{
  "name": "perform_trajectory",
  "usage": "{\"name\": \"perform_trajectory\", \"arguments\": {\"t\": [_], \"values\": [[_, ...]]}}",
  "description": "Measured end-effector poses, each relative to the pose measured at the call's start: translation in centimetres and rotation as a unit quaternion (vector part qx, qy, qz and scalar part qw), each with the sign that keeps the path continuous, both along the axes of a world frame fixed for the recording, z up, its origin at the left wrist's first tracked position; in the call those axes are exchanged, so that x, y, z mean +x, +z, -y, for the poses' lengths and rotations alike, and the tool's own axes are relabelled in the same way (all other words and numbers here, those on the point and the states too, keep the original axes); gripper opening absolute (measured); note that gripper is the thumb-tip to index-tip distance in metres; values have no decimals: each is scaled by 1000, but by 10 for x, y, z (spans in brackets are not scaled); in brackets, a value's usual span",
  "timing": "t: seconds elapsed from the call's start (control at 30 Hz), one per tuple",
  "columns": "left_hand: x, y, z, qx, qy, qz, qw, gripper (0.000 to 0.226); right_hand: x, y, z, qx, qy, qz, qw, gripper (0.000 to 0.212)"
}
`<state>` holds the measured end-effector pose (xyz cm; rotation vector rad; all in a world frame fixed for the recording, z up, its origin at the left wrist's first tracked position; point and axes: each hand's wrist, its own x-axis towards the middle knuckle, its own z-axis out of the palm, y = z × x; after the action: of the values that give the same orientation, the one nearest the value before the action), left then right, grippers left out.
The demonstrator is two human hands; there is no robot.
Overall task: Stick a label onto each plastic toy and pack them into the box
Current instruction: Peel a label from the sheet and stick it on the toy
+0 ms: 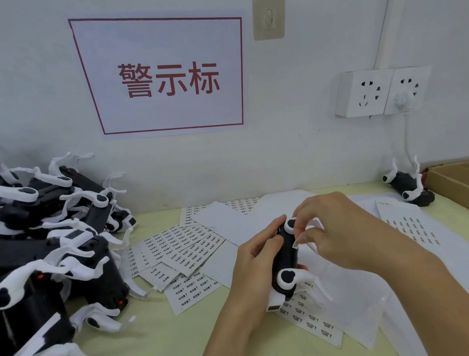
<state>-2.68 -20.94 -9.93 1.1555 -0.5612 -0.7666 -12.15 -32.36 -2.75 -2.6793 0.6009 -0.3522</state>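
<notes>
Right, my left hand (255, 263) is wrapped around the black-and-white plastic toy (286, 261), fingers curled over its far side and thumb along the near side, holding it up above the table (162, 349). My right hand (335, 226) comes in over the top of it, thumb and forefinger pinching a small white label (295, 244) that sits against the toy's black body. Just under my hands lie label sheets (311, 316), one poking out beneath the toy, more fanned out to the left of my left hand (183, 252). Farther left, well away from my left hand, a big heap of the same toys (45, 249) is stacked at the table's edge. Beyond my right hand, off to the right, one single toy (408, 185) lies on the table just beside the open cardboard box (464, 185). Past everything, on the wall, a red-bordered sign (163, 74) hangs straight ahead, and a double power socket (381, 92) with a white plug in it sits above that lone toy.
</notes>
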Motion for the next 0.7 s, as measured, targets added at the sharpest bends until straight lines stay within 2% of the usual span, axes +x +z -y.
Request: {"name": "perform_trajectory", "arguments": {"t": [0.2,0.7], "values": [[0,1,0,-5,5,-19,1000,35,0,3,-5,2,-5,-1,1000,24],[3,-5,1,-1,1,23,1000,43,1,6,-8,4,-13,-5,1000,31]]}}
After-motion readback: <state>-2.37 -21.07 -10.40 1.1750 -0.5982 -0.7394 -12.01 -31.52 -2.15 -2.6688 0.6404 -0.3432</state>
